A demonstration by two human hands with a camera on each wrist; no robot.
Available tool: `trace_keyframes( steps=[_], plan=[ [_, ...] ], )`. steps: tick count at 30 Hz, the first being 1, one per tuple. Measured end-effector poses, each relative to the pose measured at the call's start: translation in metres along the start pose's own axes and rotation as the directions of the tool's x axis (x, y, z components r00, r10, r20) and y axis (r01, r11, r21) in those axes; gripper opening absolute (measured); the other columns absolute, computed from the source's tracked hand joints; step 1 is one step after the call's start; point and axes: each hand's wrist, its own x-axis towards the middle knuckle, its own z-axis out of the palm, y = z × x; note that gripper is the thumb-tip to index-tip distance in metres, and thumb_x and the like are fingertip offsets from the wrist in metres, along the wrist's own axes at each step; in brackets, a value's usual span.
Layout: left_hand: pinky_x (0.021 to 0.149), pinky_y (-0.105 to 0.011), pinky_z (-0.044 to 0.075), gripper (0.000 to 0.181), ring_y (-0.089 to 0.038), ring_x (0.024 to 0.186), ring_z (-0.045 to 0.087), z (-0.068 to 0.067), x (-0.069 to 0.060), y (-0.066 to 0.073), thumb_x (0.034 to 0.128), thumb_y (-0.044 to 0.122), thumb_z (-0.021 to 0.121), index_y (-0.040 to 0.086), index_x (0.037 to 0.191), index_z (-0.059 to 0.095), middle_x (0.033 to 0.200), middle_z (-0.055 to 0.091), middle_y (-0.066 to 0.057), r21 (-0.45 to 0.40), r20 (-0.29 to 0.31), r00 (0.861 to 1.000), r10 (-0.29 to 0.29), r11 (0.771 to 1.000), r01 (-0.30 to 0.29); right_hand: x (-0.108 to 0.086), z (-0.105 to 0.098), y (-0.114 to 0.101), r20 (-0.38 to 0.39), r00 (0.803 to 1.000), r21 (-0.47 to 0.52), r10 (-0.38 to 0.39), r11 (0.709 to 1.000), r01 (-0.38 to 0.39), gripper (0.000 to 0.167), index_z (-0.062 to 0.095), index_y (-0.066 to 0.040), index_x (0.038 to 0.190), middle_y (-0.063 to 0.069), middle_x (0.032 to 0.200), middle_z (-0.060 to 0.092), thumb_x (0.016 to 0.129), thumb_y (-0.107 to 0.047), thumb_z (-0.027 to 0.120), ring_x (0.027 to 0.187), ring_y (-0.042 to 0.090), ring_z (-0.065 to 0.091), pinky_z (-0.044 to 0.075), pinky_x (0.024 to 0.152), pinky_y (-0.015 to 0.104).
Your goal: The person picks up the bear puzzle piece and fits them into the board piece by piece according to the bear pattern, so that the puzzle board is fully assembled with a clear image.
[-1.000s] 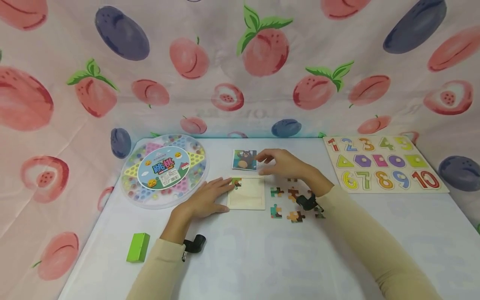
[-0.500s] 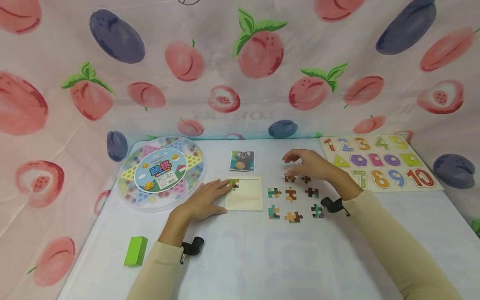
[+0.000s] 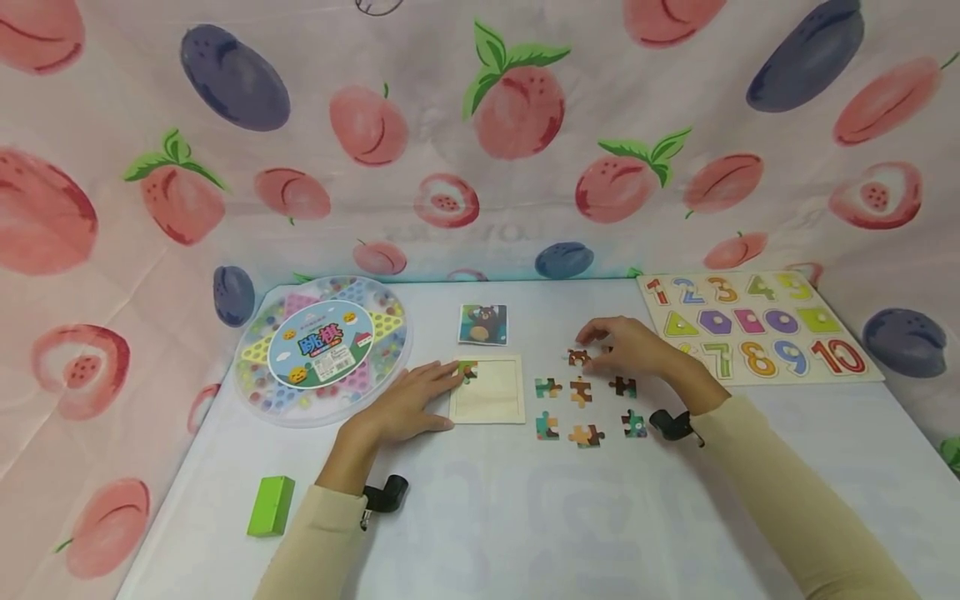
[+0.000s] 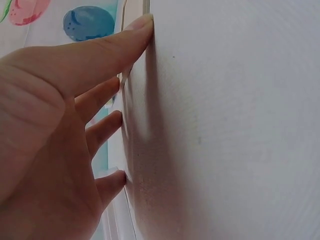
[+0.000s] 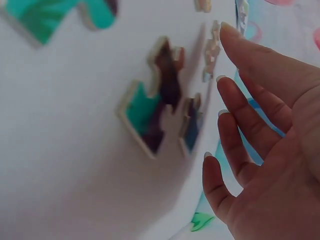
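A wooden puzzle frame (image 3: 487, 415) lies mid-table with one piece (image 3: 468, 370) in its upper left corner. The left hand (image 3: 405, 400) rests with spread fingers at the frame's left edge; in the left wrist view its thumb touches that edge. To the right lie several loose puzzle pieces (image 3: 581, 392). The right hand (image 3: 633, 347) hovers at the upper ones, thumb and index finger on either side of a brown piece (image 3: 578, 357). In the right wrist view, the fingers of the right hand (image 5: 265, 125) are slightly bent and apart, holding nothing. Another upper piece is partly hidden behind this hand.
A bear picture card (image 3: 483, 325) lies behind the frame. Round game box (image 3: 322, 346) at the back left, number and shape board (image 3: 757, 327) at the back right, green block (image 3: 271, 507) at the front left. Patterned cloth (image 3: 450, 125) stands behind the table.
The right hand has moved from beside the picture card rightward, then down to the upper loose pieces. The left hand has stayed at the frame. The head view has shifted slightly.
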Motion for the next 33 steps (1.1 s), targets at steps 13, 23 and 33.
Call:
trace_keyframes(
  steps=[13, 23, 33],
  plan=[
    [0.129, -0.064, 0.008, 0.073, -0.033, 0.161, 0.017, 0.0, 0.001, 0.0, 0.092, 0.029, 0.074, 0.017, 0.156, 0.043, 0.171, 0.028, -0.001, -0.006, 0.0, 1.0, -0.01, 1.0, 0.01, 0.002, 0.008, 0.002, -0.03, 0.998, -0.01, -0.058, 0.998, 0.058, 0.025, 0.074, -0.01, 0.108, 0.009, 0.111, 0.075, 0.085, -0.014, 0.082, 0.109, 0.03, 0.063, 0.051, 0.099, 0.052],
    [0.129, -0.064, 0.009, 0.073, -0.034, 0.161, 0.018, 0.0, 0.0, 0.001, 0.0923, 0.029, 0.074, 0.015, 0.156, 0.042, 0.171, 0.028, -0.002, -0.002, -0.003, 1.0, -0.01, 1.0, 0.01, 0.007, 0.009, 0.0, -0.005, 1.0, -0.024, -0.012, 1.0, 0.012, 0.019, 0.074, -0.011, 0.105, 0.009, 0.111, 0.074, 0.088, -0.015, 0.079, 0.107, 0.027, 0.063, 0.05, 0.098, 0.049],
    [0.13, -0.063, 0.008, 0.073, -0.034, 0.161, 0.017, -0.001, 0.001, 0.002, 0.0925, 0.029, 0.074, 0.016, 0.156, 0.042, 0.171, 0.028, -0.002, -0.012, 0.002, 1.0, -0.018, 1.0, 0.018, 0.004, 0.009, -0.006, -0.015, 1.0, -0.027, -0.017, 1.0, 0.017, 0.013, 0.075, -0.012, 0.099, 0.009, 0.106, 0.072, 0.087, -0.011, 0.079, 0.097, 0.022, 0.063, 0.053, 0.087, 0.038]
  ],
)
